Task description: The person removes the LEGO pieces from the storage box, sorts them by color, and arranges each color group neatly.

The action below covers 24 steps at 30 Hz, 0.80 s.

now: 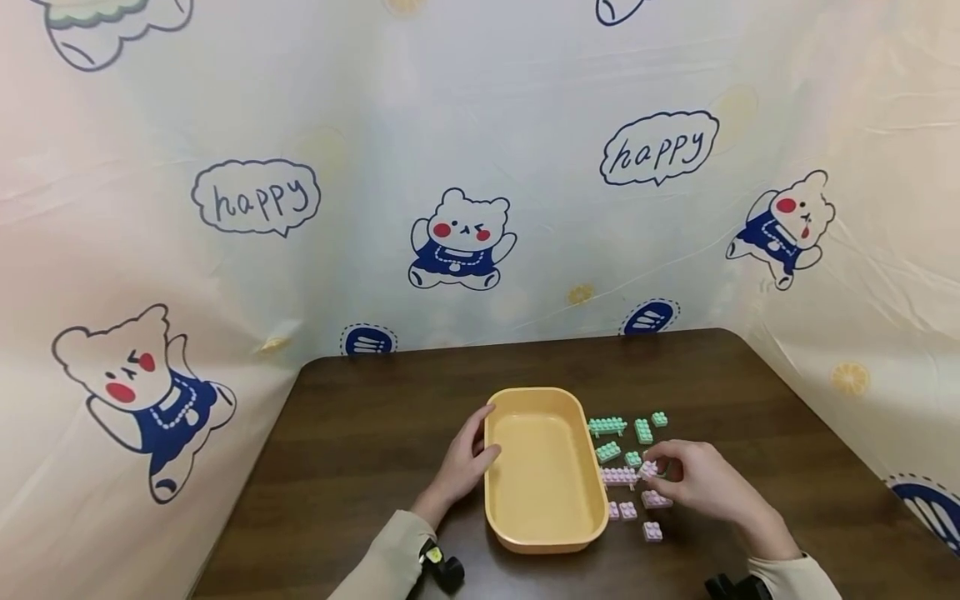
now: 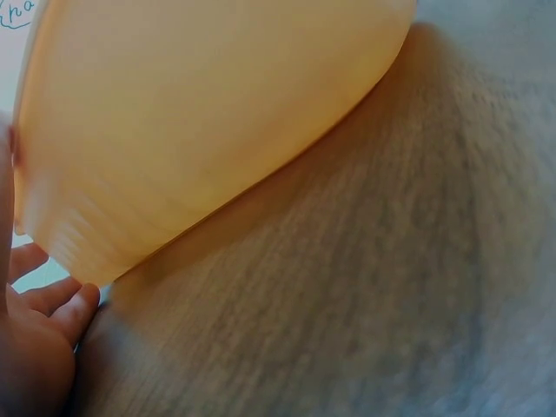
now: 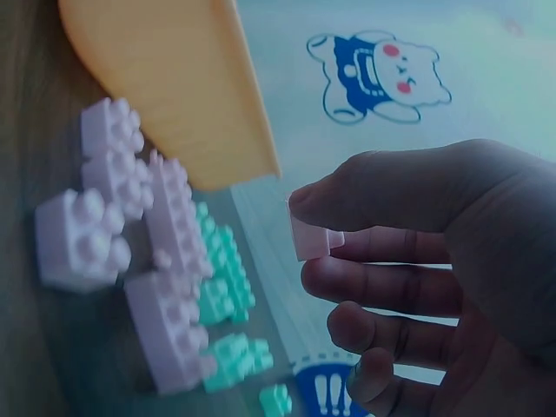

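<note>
A yellow plastic basin (image 1: 543, 546) stands on the table. My left hand (image 1: 459, 467) holds its left side, with thumb and forefinger over the rim; in the left wrist view, other fingers (image 2: 78, 308) touch the basin's outer wall (image 2: 200, 113). To the right of the basin, my right hand (image 1: 701, 479) pinches a small pink building block (image 3: 309, 236) between thumb and fingers, raised above the other blocks. Near it lie a long pink block (image 1: 618, 477), more pink blocks (image 1: 652, 532) and several green blocks (image 1: 607, 426).
The dark brown wooden table (image 1: 360, 450) extends on both sides of the basin. Behind it hangs a pale curtain (image 1: 540, 233) printed with cartoon bears and lettering. More green blocks (image 1: 643, 431) lie beyond the pink ones.
</note>
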Each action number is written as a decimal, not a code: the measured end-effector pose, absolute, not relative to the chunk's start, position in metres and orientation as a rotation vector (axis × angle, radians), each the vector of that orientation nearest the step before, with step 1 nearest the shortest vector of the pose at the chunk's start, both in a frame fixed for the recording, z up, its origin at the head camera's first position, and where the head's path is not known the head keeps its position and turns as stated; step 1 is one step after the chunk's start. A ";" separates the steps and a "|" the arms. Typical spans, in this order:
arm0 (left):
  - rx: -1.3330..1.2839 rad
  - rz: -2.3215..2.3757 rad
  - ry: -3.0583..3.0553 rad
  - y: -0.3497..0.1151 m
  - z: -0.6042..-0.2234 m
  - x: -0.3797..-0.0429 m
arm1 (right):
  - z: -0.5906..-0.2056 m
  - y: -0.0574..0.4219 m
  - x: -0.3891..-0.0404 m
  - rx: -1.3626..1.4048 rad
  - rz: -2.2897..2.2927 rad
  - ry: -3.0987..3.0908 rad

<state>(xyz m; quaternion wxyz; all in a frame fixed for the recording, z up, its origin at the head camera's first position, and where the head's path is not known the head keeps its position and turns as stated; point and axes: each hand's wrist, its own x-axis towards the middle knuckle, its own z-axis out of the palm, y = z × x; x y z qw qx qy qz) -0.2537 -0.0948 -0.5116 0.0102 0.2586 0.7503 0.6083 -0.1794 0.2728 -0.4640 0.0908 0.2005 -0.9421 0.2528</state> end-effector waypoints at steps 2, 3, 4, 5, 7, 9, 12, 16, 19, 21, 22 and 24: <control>0.817 1.895 2.353 -0.095 -0.511 -0.254 | -0.466 0.278 -0.176 0.576 0.731 -2.795; 0.822 1.895 2.361 -0.095 -0.511 -0.254 | -0.467 0.280 -0.175 0.565 0.722 -2.795; 0.828 1.894 2.366 -0.095 -0.511 -0.254 | -0.468 0.283 -0.173 0.553 0.718 -2.800; 0.830 1.890 2.374 -0.095 -0.511 -0.254 | -0.469 0.285 -0.172 0.542 0.710 -2.806; 0.832 1.889 2.369 -0.095 -0.510 -0.254 | -0.472 0.288 -0.169 0.518 0.698 -2.822; 0.833 1.893 2.360 -0.095 -0.510 -0.253 | -0.475 0.291 -0.166 0.464 0.684 -2.845; 0.829 1.896 2.331 -0.096 -0.508 -0.253 | -0.478 0.295 -0.162 0.389 0.673 -2.861; 0.821 1.907 2.303 -0.096 -0.507 -0.253 | -0.482 0.297 -0.156 0.365 0.668 -2.848; 0.823 1.912 2.298 -0.095 -0.507 -0.253 | -0.486 0.297 -0.150 0.363 0.671 -2.846; 0.826 1.914 2.303 -0.095 -0.507 -0.253 | -0.490 0.296 -0.146 0.352 0.672 -2.854; 0.825 1.916 2.306 -0.094 -0.508 -0.253 | -0.491 0.296 -0.144 0.346 0.673 -2.859; 0.823 1.909 2.317 -0.094 -0.508 -0.253 | -0.495 0.296 -0.140 0.333 0.681 -2.870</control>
